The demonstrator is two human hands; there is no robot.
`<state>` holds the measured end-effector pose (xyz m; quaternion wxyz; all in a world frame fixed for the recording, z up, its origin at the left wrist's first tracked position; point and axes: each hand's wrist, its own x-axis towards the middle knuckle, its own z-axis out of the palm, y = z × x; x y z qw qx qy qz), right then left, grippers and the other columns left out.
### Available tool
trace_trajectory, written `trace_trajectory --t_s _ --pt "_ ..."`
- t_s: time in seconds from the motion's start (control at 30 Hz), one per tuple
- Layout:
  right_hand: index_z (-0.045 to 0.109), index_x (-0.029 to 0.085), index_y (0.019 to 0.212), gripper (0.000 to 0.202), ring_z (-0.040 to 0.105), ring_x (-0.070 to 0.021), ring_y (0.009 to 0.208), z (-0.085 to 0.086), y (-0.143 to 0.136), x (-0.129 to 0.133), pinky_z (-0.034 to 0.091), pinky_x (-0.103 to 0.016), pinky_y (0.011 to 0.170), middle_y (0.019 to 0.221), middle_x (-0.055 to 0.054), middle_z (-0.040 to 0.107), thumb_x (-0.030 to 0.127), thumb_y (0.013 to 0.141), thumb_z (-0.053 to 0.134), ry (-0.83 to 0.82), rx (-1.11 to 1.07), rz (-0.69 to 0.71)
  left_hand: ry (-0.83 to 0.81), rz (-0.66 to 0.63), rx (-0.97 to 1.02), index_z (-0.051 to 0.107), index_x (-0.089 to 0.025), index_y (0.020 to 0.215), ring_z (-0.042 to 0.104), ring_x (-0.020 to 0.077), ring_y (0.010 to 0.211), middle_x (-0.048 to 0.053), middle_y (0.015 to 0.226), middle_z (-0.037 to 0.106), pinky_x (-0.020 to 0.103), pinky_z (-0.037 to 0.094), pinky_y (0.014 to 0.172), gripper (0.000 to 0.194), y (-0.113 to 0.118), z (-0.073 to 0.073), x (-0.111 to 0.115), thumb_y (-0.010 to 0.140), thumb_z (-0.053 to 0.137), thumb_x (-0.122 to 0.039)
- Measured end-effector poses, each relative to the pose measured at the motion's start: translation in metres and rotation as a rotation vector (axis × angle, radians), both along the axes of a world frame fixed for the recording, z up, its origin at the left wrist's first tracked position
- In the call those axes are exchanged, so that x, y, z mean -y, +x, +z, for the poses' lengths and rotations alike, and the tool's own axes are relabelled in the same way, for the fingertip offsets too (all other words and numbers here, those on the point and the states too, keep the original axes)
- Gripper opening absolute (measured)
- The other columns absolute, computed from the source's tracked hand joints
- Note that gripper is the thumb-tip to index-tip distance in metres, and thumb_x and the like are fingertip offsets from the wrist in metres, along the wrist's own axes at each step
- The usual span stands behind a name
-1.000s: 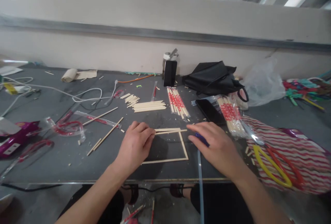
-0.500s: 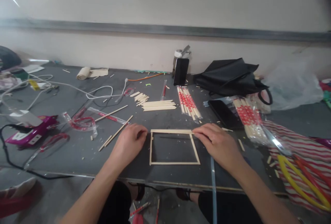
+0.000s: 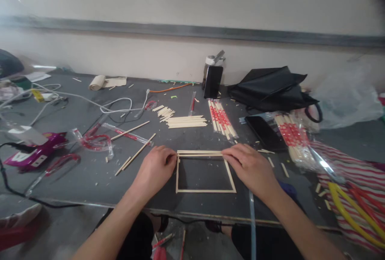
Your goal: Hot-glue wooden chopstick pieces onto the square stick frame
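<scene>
A rectangular frame of thin wooden sticks (image 3: 206, 191) lies on the grey table near its front edge. Along its far side runs a loose-looking wooden stick (image 3: 200, 152), close beside the frame's own far stick. My left hand (image 3: 158, 168) pinches at the left end of that far side, fingers curled together. At the right end, the fingertips and thumb of my right hand (image 3: 249, 168) close on the stick. The fingers partly hide both far corners. Beyond the frame lie a row of wooden sticks (image 3: 186, 122) and several short cut pieces (image 3: 165, 112).
Wrapped chopstick packs (image 3: 221, 117) lie behind, with a flat phone (image 3: 264, 132) and a phone (image 3: 213, 81) propped against a bottle. Yellow-handled scissors (image 3: 345, 212) rest on striped cloth at right. At left are a purple glue gun (image 3: 37, 154), white cables (image 3: 81, 99) and loose chopsticks (image 3: 140, 152).
The far stick has shifted slightly, so a gap now shows between it and the frame's far side. My hands stay at its two ends; the view has tilted slightly.
</scene>
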<state>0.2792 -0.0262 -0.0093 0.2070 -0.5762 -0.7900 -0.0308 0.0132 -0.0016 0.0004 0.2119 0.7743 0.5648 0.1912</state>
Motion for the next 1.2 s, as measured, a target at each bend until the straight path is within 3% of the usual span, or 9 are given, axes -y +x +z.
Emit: trace_trajectory --t_s 0.4,0.7,1.2 --pt "0.067 0.021 0.093 0.016 0.065 -0.0192 0.084 -0.002 -0.001 0.006 0.047 -0.031 0.076 0.088 -0.002 0.072 0.024 0.092 0.052 0.011 -0.042 -0.042 -0.016 0.077 0.015 0.07 -0.02 0.085 0.06 0.0177 0.08 0.003 0.083 0.067 0.028 0.042 0.071 0.024 0.003 -0.004 -0.002 0.087 0.046 -0.023" --pt "0.065 0.021 0.101 0.02 0.068 -0.0199 0.088 -0.001 -0.005 0.013 0.049 -0.031 0.076 0.096 -0.002 0.074 0.018 0.091 0.048 0.01 -0.115 -0.142 -0.029 0.052 0.026 0.07 -0.02 0.088 0.062 0.0201 0.084 0.004 0.088 0.069 0.031 0.044 0.076 0.028 0.005 -0.003 -0.005 0.087 0.044 -0.028" --pt "0.062 0.02 0.113 0.029 0.069 -0.0212 0.092 -0.002 -0.006 0.013 0.053 -0.035 0.08 0.096 -0.003 0.075 0.013 0.09 0.046 -0.099 -0.204 -0.194 -0.043 0.041 0.008 0.07 -0.022 0.087 0.062 0.0199 0.082 0.004 0.087 0.069 0.031 0.044 0.074 0.03 0.004 -0.005 -0.007 0.088 0.042 -0.032"
